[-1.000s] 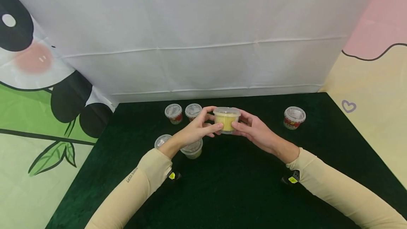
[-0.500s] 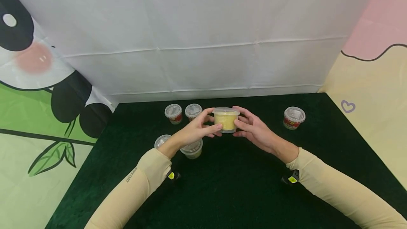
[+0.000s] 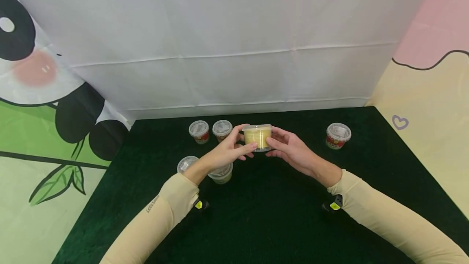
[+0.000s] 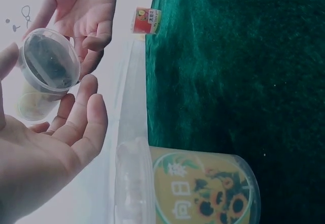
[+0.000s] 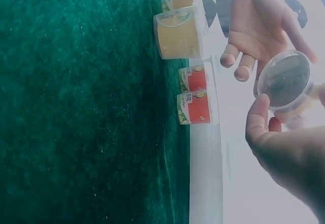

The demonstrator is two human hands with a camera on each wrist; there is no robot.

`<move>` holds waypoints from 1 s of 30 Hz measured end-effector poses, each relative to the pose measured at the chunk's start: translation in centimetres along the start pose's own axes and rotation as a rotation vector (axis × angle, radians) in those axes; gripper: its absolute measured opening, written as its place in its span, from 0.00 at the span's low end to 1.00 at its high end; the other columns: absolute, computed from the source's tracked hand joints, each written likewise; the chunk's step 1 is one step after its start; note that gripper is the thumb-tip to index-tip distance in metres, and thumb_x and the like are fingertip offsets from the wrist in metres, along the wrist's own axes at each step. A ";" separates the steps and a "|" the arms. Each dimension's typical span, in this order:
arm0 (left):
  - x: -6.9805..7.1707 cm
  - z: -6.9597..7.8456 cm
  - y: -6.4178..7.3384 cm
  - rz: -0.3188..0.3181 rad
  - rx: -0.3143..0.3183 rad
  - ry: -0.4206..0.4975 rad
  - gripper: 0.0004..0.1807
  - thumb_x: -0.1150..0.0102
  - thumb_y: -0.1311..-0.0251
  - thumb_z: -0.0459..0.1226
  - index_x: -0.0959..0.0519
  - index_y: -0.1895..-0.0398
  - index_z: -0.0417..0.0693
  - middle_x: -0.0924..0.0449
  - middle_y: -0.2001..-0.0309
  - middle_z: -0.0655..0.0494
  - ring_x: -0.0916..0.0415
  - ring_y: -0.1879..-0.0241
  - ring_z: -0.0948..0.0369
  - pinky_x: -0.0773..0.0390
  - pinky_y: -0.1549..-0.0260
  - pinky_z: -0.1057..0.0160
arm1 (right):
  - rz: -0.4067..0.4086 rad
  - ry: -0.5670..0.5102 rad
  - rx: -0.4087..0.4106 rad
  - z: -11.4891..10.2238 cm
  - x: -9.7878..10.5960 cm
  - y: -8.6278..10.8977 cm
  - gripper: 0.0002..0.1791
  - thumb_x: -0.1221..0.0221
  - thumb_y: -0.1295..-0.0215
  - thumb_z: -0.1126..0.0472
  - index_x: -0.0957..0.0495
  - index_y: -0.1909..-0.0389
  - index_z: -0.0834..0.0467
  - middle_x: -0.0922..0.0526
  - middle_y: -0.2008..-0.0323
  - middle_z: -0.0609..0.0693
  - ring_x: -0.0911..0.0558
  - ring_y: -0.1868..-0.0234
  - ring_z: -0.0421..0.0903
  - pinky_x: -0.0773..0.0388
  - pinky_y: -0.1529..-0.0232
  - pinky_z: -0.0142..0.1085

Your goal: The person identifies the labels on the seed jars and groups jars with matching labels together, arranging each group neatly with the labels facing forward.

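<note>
Both hands hold one clear plastic tub (image 3: 257,137) with a lid and a yellow label, raised above the table. My left hand (image 3: 228,148) grips its left side, thumb in front and fingers behind and under. On the opposite side, my right hand (image 3: 294,152) pinches it between thumb and fingers. The tub's dark, see-through base (image 4: 51,61) faces the left wrist camera. Beneath my left forearm stand two tubs, a front tub (image 3: 221,174) and a partly hidden tub (image 3: 187,162); a sunflower picture marks the yellow label (image 4: 203,188) in the left wrist view.
Two red-labelled tubs, the left one (image 3: 199,131) and its neighbour (image 3: 222,128), stand at the back left of the dark green table cloth (image 3: 271,215). Another red-labelled tub (image 3: 338,135) is at the back right. A white cloth wall (image 3: 234,52) rises behind the table.
The held tub has turned between the hands, so its label shows differently, and it has shifted slightly left. The right fingers have moved along its side. The other tubs stay put.
</note>
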State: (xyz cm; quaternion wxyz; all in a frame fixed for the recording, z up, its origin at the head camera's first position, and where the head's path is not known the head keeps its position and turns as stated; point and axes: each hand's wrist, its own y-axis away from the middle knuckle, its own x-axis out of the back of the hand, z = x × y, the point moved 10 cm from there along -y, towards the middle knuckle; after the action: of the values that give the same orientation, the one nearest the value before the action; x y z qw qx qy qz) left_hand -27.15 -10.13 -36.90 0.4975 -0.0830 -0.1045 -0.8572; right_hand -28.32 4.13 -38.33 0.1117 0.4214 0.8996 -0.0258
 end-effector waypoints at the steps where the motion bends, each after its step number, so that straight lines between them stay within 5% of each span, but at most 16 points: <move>1: 0.0 0.0 0.0 -0.001 -0.002 -0.003 0.39 0.46 0.25 0.46 0.55 0.21 0.58 0.33 0.39 0.43 0.19 0.49 0.50 0.20 0.48 0.45 | 0.000 0.000 0.000 0.0 0.0 0.0 0.33 0.50 0.20 0.58 0.50 0.21 0.58 0.37 0.31 0.61 0.29 0.37 0.55 0.25 0.39 0.42; 15: -0.4 -0.1 -0.3 -0.038 -0.031 0.006 0.36 0.62 0.20 0.51 0.64 0.19 0.59 0.32 0.37 0.39 0.19 0.49 0.47 0.20 0.49 0.47 | -0.055 -0.158 0.003 0.0 -0.1 0.5 0.34 0.56 0.18 0.52 0.57 0.20 0.55 0.40 0.29 0.63 0.24 0.37 0.54 0.26 0.37 0.51; 30: -0.4 1.1 0.1 -0.024 -0.100 -0.050 0.35 0.56 0.21 0.49 0.59 0.20 0.67 0.33 0.38 0.41 0.20 0.50 0.48 0.20 0.51 0.47 | -0.049 -0.057 -0.005 0.1 -0.4 0.5 0.35 0.53 0.19 0.54 0.56 0.20 0.58 0.41 0.29 0.62 0.31 0.33 0.59 0.28 0.36 0.49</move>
State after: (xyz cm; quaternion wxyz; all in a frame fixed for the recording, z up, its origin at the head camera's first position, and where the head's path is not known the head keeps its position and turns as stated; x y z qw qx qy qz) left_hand -26.86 -9.58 -35.93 0.4798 -0.1278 -0.0750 -0.8648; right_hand -27.68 4.09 -38.26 0.1375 0.3978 0.9063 -0.0384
